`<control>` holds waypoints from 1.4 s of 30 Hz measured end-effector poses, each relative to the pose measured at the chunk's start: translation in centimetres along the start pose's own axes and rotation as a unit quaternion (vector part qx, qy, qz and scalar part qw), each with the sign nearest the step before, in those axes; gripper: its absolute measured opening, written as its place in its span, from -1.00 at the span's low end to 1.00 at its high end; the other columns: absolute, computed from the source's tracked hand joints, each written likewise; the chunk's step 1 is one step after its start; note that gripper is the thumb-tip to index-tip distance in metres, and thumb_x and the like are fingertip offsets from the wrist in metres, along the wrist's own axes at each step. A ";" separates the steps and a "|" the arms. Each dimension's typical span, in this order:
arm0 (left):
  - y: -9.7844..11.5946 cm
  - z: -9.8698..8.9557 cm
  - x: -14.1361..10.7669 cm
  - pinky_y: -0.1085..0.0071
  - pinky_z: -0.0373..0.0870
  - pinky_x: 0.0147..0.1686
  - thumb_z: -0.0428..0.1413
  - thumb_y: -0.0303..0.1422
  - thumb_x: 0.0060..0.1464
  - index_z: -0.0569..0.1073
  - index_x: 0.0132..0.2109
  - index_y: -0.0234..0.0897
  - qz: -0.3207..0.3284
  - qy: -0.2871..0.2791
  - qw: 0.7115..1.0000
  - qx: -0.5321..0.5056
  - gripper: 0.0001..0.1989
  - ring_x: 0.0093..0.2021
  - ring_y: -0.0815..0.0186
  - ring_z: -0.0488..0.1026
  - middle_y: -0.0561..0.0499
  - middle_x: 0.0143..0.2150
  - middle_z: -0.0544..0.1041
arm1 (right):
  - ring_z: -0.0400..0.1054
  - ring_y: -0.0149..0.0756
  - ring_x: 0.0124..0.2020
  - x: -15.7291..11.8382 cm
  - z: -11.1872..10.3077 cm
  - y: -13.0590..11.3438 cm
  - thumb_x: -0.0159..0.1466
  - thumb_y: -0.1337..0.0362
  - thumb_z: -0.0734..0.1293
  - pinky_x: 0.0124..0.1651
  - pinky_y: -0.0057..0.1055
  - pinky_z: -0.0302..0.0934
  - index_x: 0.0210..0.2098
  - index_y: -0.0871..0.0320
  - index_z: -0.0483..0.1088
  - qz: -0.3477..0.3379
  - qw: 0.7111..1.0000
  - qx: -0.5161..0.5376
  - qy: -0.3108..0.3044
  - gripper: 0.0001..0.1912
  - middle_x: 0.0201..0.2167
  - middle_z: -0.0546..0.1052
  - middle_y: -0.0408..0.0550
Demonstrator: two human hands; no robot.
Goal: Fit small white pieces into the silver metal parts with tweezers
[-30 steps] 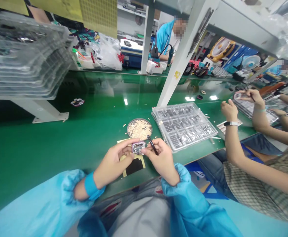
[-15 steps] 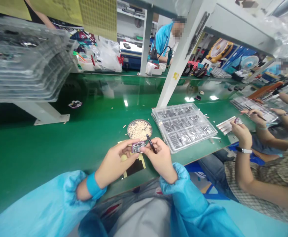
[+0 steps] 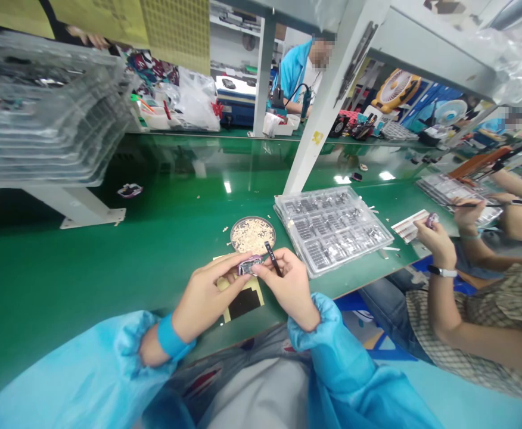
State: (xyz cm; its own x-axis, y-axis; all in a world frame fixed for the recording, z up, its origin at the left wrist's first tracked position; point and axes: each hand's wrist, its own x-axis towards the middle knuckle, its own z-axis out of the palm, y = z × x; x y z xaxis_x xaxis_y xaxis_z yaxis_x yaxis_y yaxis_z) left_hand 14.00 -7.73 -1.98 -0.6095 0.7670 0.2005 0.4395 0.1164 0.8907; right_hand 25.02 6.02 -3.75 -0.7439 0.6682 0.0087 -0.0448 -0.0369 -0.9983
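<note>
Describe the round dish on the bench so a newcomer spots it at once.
On the green workbench, find the clear compartmented tray at the slanted white post's foot. The dish lies just left of it, beyond the left hand and right hand. Unlike the rectangular tray, it is round, shallow and filled with tiny pale bits flecked with dark.

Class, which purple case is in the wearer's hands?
The case by the dish, between left hand and right hand; a second case lies on the bench, a third case in a co-worker's hand.
</note>
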 end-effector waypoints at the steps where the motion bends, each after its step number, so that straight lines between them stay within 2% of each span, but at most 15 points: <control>1: 0.0 0.0 0.0 0.21 0.42 0.18 0.22 -0.27 0.15 0.59 0.06 -0.19 -0.015 0.002 1.000 -0.015 -0.67 0.11 0.10 0.51 -0.06 0.10 0.60 | 0.41 -0.36 -0.41 0.0 0.0 0.0 0.05 0.20 0.56 -0.29 -0.43 0.34 -0.36 0.13 0.36 -0.001 1.000 -0.008 0.001 -0.67 -0.46 0.49 -0.19; 3: -0.1 0.2 -0.1 0.19 0.50 0.10 0.27 -0.24 0.10 0.58 0.06 -0.23 -0.065 0.001 0.995 -0.080 -0.62 0.02 0.10 0.57 -0.10 0.08 0.61 | 0.36 -0.40 -0.45 -0.1 -0.1 0.0 0.06 0.22 0.56 -0.35 -0.48 0.30 -0.33 0.12 0.36 -0.005 1.000 -0.026 0.003 -0.67 -0.48 0.43 -0.23; 6: -0.2 0.5 -0.1 0.20 0.58 0.02 0.34 -0.23 0.02 0.55 0.09 -0.31 -0.138 -0.021 0.963 -0.229 -0.51 -0.06 0.09 0.62 -0.15 0.01 0.64 | 0.34 -0.43 -0.44 0.0 -0.2 0.3 0.04 0.25 0.57 -0.37 -0.51 0.26 -0.25 0.11 0.36 -0.008 1.000 -0.022 0.003 -0.62 -0.45 0.40 -0.25; 9: -0.1 0.7 -0.1 0.23 0.57 0.05 0.38 -0.27 -0.02 0.53 0.08 -0.33 -0.160 -0.033 0.934 -0.318 -0.49 -0.02 0.09 0.61 -0.17 0.01 0.64 | 0.40 -0.39 -0.34 0.1 -0.2 0.6 0.04 0.26 0.57 -0.28 -0.49 0.31 -0.18 0.12 0.41 -0.013 1.000 0.000 -0.025 -0.60 -0.32 0.49 -0.17; 12: -0.3 0.8 -0.1 0.26 0.58 0.05 0.37 -0.32 0.00 0.55 0.05 -0.32 -0.155 -0.034 0.928 -0.337 -0.55 -0.02 0.12 0.61 -0.16 0.01 0.64 | 0.44 -0.33 -0.28 0.3 -0.1 0.7 0.06 0.23 0.56 -0.20 -0.43 0.34 -0.19 0.14 0.47 -0.010 0.998 0.009 -0.054 -0.65 -0.27 0.55 -0.11; 15: -0.6 0.9 -0.1 0.29 0.59 0.04 0.35 -0.36 0.03 0.58 0.00 -0.27 -0.119 -0.027 0.935 -0.333 -0.65 0.00 0.15 0.59 -0.12 0.02 0.60 | 0.47 -0.27 -0.25 0.5 0.0 0.7 0.04 0.20 0.57 -0.15 -0.38 0.36 -0.20 0.15 0.50 0.004 0.997 0.026 -0.067 -0.64 -0.25 0.58 -0.08; 19: -1.1 0.9 -0.2 0.30 0.60 0.02 0.32 -0.39 0.06 0.62 -0.05 -0.23 -0.076 -0.022 0.948 -0.307 -0.73 -0.02 0.17 0.58 -0.07 0.02 0.50 | 0.44 -0.29 -0.35 0.6 0.1 0.6 0.00 0.16 0.59 -0.23 -0.38 0.35 -0.34 0.17 0.49 0.020 0.996 0.035 -0.080 -0.66 -0.39 0.57 -0.12; 23: -1.1 0.9 -0.1 0.27 0.58 0.05 0.31 -0.38 0.08 0.61 -0.03 -0.23 -0.083 -0.037 0.949 -0.302 -0.73 0.00 0.15 0.57 -0.08 0.03 0.48 | 0.39 -0.34 -0.45 0.7 0.1 0.7 -0.03 0.15 0.61 -0.33 -0.41 0.30 -0.40 0.18 0.44 0.037 0.996 0.033 -0.073 -0.64 -0.48 0.52 -0.18; 29: -0.4 0.7 0.2 0.29 0.61 -0.01 0.31 -0.33 0.07 0.63 -0.05 -0.26 -0.117 -0.025 0.940 -0.320 -0.72 -0.02 0.12 0.59 -0.12 0.00 0.55 | 0.41 -0.30 -0.41 0.7 0.2 0.8 0.02 0.10 0.58 -0.28 -0.37 0.33 -0.37 0.18 0.43 0.035 0.994 0.047 -0.088 -0.63 -0.46 0.53 -0.14; 32: -0.5 0.7 0.1 0.30 0.60 -0.02 0.30 -0.34 0.06 0.63 -0.07 -0.25 -0.104 -0.011 0.946 -0.308 -0.74 -0.03 0.14 0.59 -0.11 -0.01 0.55 | 0.38 -0.32 -0.42 0.6 0.4 1.0 0.02 0.05 0.57 -0.31 -0.37 0.31 -0.36 0.17 0.43 0.032 0.996 0.025 -0.084 -0.60 -0.46 0.51 -0.14; 36: -1.0 0.8 0.0 0.30 0.58 0.00 0.24 -0.35 0.12 0.63 -0.06 -0.22 -0.051 -0.013 0.968 -0.244 -0.77 -0.02 0.16 0.57 -0.09 -0.03 0.53 | 0.24 -0.41 -0.49 0.6 0.5 0.6 -0.03 0.06 0.59 -0.41 -0.45 0.18 -0.43 0.16 0.36 0.027 0.997 -0.017 -0.069 -0.58 -0.53 0.40 -0.22; 39: -1.3 0.7 -0.1 0.28 0.54 0.02 0.20 -0.33 0.16 0.59 0.04 -0.18 -0.048 -0.024 0.985 -0.165 -0.71 0.00 0.17 0.55 -0.09 0.03 0.55 | 0.17 -0.44 -0.51 0.7 0.4 0.0 -0.03 0.08 0.59 -0.44 -0.47 0.09 -0.46 0.16 0.33 0.026 0.997 -0.018 -0.067 -0.58 -0.56 0.34 -0.26; 42: -1.1 0.7 -0.1 0.29 0.49 0.04 0.16 -0.31 0.19 0.58 0.04 -0.18 -0.037 -0.033 0.995 -0.085 -0.72 0.01 0.18 0.54 -0.07 0.02 0.59 | 0.14 -0.44 -0.51 0.7 0.3 -0.3 -0.04 0.11 0.59 -0.45 -0.48 0.05 -0.49 0.15 0.31 0.023 0.998 -0.012 -0.065 -0.59 -0.58 0.30 -0.28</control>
State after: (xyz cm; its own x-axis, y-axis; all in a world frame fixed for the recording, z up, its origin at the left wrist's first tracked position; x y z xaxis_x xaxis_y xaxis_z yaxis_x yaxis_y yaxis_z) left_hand 14.02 -7.50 -3.29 -0.5885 0.8009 0.1102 0.2747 0.0699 0.9590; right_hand 24.31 6.32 -3.48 -0.8256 0.5635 -0.0314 0.0068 -0.0458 -0.9989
